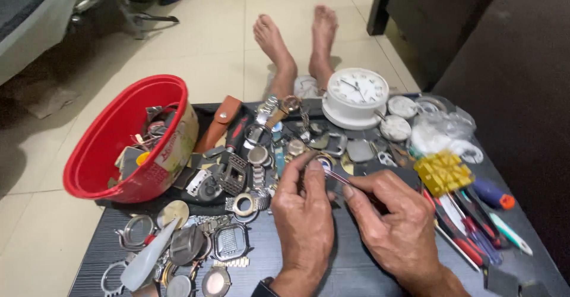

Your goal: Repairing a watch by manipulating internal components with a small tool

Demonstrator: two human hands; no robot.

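My left hand [304, 220] rests on the dark tray [350, 276], its fingertips pinching a small round watch part [323, 163] near the tray's middle. My right hand [395, 217] lies just to its right and grips a thin metal tool [337, 176] whose tip points at that part. Both hands sit close together, thumbs nearly touching. Loose watch cases, bezels and bands [228, 240] lie scattered left of my hands.
A red bowl [98, 148] full of parts stands at the tray's left. A white round clock [356, 95] sits at the back, a yellow block [442, 172] and screwdrivers [475, 237] on the right. My bare feet [297, 41] stretch out over the tiled floor beyond.
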